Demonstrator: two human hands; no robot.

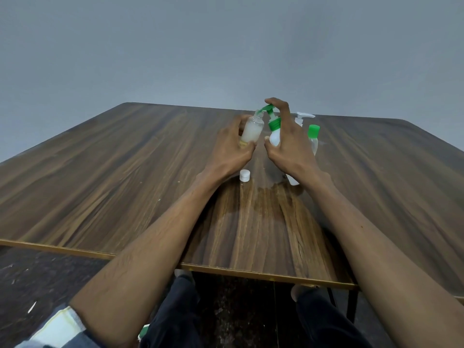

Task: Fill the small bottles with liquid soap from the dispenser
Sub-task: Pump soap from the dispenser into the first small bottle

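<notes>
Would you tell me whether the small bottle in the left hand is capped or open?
Open: the small bottle shows a bare threaded neck under the green spout, and a white cap lies on the table.

I find no words, brand or numbers I can read: none on the small bottle [251,130] in my left hand [232,149], the soap dispenser [274,133], or the bottles behind.

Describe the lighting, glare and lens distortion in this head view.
Head view: dim, even light; a pale sheen on the table near its front edge; wide-angle bending curves the table edges and stretches the forearms; left hand, bottle and right hand on the dispenser look slightly soft.
</notes>
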